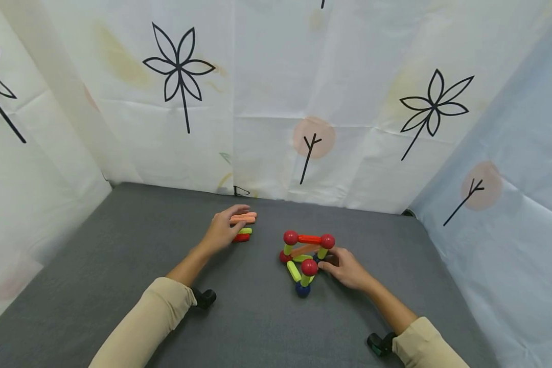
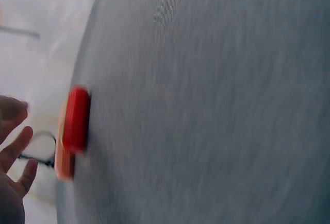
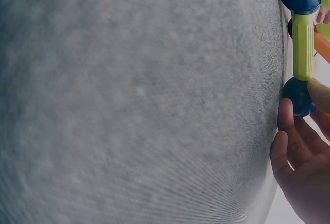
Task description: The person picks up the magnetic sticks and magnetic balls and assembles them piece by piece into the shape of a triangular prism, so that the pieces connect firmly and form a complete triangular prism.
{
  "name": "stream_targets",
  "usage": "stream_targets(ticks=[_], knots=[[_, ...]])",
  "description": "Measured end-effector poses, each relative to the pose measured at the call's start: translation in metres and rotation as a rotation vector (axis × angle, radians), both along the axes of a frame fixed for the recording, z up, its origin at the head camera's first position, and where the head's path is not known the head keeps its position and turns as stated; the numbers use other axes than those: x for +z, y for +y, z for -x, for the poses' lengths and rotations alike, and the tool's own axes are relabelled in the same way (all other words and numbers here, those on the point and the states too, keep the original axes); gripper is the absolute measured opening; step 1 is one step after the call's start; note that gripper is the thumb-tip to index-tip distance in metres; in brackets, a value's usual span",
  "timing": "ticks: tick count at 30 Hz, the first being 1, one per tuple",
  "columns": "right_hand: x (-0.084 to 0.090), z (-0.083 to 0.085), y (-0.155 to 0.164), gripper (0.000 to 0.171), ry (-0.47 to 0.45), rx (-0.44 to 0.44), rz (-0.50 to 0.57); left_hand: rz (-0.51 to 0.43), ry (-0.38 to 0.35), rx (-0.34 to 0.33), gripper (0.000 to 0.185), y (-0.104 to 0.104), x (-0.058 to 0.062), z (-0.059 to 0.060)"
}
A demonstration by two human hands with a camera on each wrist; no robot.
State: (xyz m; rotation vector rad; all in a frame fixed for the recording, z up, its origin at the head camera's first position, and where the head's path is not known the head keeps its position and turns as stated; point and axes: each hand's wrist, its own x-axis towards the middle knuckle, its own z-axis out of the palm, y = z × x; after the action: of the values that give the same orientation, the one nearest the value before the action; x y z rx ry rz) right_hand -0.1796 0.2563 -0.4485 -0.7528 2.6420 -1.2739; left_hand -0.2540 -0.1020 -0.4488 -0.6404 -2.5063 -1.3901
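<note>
A magnetic ball-and-rod frame stands on the grey surface, with red balls (image 1: 309,267) on top, yellow-green rods (image 1: 293,271) below and a red rod (image 1: 309,239) across the back. An orange rod (image 1: 305,250) runs inside it. My right hand (image 1: 349,270) pinches a dark blue ball (image 3: 298,96) at the frame's lower right corner, between thumb and fingers. Over at the left, my left hand (image 1: 220,231) hovers with loosely bent fingers by loose orange rods (image 1: 243,220), a yellow-green rod (image 1: 246,231) and a red rod (image 2: 77,118). It holds nothing.
Behind the surface hangs a white patterned cloth (image 1: 267,82), which continues along both sides. The grey surface (image 1: 257,327) extends in front of the frame. A black wrist camera (image 1: 205,298) sits at the left wrist, another (image 1: 380,344) at the right.
</note>
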Motion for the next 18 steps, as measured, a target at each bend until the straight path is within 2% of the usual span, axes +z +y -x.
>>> stream_targets(ticks=[4, 11, 15, 18], knots=[[0.0, 0.0, 0.001, 0.029, 0.012, 0.003, 0.01, 0.104, -0.011, 0.012, 0.04, -0.013, -0.005, 0.009], [-0.001, 0.002, 0.001, 0.028, 0.013, 0.001, 0.008, 0.209, -0.03, 0.019, 0.041, -0.024, -0.012, 0.014], [-0.002, 0.002, 0.001, 0.028, -0.013, -0.003, 0.003, 0.218, -0.045, 0.03, 0.04, -0.028, -0.016, 0.015], [-0.002, 0.003, 0.001, 0.029, -0.028, -0.007, -0.002, 0.21, -0.03, 0.044, 0.037, -0.03, -0.019, 0.016]])
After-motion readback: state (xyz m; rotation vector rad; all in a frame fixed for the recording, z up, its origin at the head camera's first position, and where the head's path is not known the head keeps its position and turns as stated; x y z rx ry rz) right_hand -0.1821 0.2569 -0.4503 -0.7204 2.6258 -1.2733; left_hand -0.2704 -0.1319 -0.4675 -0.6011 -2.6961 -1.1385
